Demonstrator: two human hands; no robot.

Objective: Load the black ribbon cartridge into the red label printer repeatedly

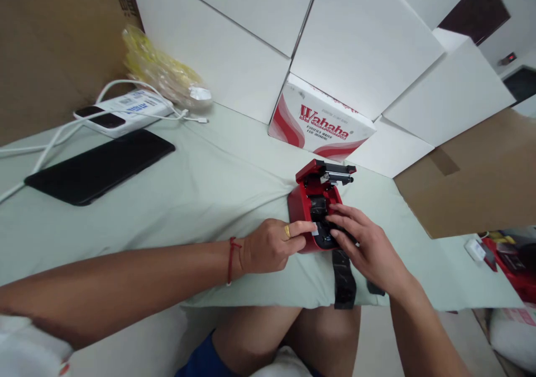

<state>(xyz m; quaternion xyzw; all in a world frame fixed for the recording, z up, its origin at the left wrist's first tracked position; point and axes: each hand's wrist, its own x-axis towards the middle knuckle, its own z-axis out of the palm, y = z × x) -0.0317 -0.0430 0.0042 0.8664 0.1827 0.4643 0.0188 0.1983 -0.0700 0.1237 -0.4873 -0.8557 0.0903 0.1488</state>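
A red plastic device with a hinged lid (307, 198) stands open on a pale green cloth (167, 198), and black parts show inside it. My left hand (270, 247), with a gold ring and a red wrist thread, presses its fingertips against the device's near edge. My right hand (362, 243) comes in from the other side, its fingers curved over the black inner part (322, 226). A black strap (344, 279) hangs from under the device over the cloth's near edge. The hands hide the device's front.
A black tablet (99, 166) and a white power bank (123, 111) with white cables lie at the left. Behind stand a yellow plastic bag (161, 67), white cartons, and a red-printed Wahaha box (320, 120). Cardboard sheets flank both sides.
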